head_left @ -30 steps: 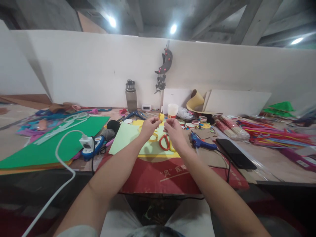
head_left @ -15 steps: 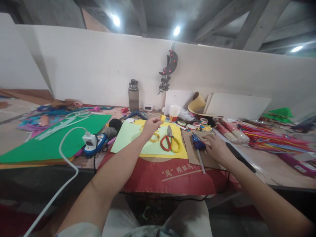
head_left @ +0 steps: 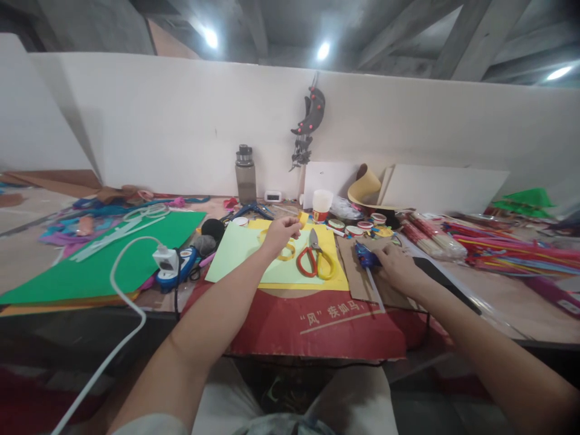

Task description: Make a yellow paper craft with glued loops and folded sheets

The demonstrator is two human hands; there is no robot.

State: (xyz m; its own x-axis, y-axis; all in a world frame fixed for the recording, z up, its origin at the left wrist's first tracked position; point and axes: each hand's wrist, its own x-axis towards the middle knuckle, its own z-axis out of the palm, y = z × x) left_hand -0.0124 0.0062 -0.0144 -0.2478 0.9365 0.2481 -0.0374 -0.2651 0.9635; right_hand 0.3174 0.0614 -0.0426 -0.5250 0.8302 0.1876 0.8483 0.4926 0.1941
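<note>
My left hand [head_left: 281,234] pinches a small yellow paper piece [head_left: 303,219] above the pale green sheet [head_left: 235,248]. Below it on that sheet lies a yellow paper ring [head_left: 286,252], partly hidden by the hand. Scissors with a red and a yellow handle [head_left: 316,257] rest to its right. At the right, my right hand [head_left: 393,261] has its fingers round the back end of a blue glue gun [head_left: 366,256], which lies over brown cardboard [head_left: 352,278] with a clear glue stick sticking out toward me.
Behind the sheets stand a paper cup [head_left: 322,205] and a grey bottle [head_left: 246,176]. A power strip [head_left: 176,272] with a white cable and green sheets [head_left: 113,260] are at the left. Pipe cleaners [head_left: 502,248] and wrapped sticks [head_left: 428,237] lie at the right.
My right hand has closed in on the glue gun, its fingers now round the back end. My left hand still holds the yellow piece, turned slightly. The view has shifted a little.
</note>
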